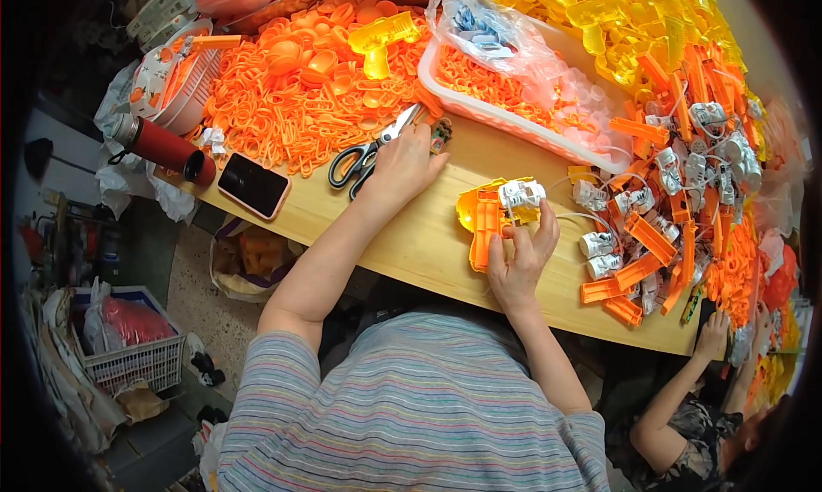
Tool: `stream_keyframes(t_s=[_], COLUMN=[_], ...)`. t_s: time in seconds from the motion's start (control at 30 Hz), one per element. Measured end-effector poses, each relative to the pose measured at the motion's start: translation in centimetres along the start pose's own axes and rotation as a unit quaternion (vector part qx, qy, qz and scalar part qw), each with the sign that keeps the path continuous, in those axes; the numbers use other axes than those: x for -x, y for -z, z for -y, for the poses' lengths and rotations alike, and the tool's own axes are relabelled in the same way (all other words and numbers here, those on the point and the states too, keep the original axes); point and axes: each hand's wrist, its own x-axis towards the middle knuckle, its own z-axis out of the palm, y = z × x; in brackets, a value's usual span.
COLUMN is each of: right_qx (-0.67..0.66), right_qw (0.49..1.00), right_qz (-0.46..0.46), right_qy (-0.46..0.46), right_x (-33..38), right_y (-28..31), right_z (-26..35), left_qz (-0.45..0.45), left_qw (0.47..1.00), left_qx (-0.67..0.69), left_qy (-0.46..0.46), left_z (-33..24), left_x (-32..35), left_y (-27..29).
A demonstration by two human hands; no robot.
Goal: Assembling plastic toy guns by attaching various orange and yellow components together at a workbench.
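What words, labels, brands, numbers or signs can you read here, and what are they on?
None can be read with certainty.
Black phone screen: dark, no text showing.
Red flask: no lettering to make out.
White part by the right hand: any marking is too small to read.
Small patterned item by the left hand: too small and blurred.

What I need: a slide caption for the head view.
Right grip on a colourful plastic part, left grip by scissors, at a table heaped with orange pieces.
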Motion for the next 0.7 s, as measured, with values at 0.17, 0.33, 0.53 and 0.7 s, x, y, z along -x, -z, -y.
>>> stream_keyframes(t_s=[0.17,0.33,0.53,0.7], right_qx=[-0.009,0.003,0.014,-0.007], right_qw=[1.000,1.000,1.000,1.000], right_qz=[0.002,-0.005,-0.012,-0.026], right_qy=[0.004,0.008,0.011,-0.010], right_x=[-0.1,-0.7,-2.3,-1.6], right_y=[0.0,-0.3,-2.3,-0.9], right_z=[-0.4,-0.1,0.4,0.3], left_qz=[-0.075,0.064,0.052,0.025], left_qw=[0.997,0.993,0.994,0.985], left_qx=[0.022,-0.077,-0.088,0.126], left_qy=[0.026,0.061,0.039,0.111], left_z=[2.0,4.1,5.0,6.7], left_x=[2.3,4.7,4.6,5.2], left_y=[4.0,6.1,5.3,6.5])
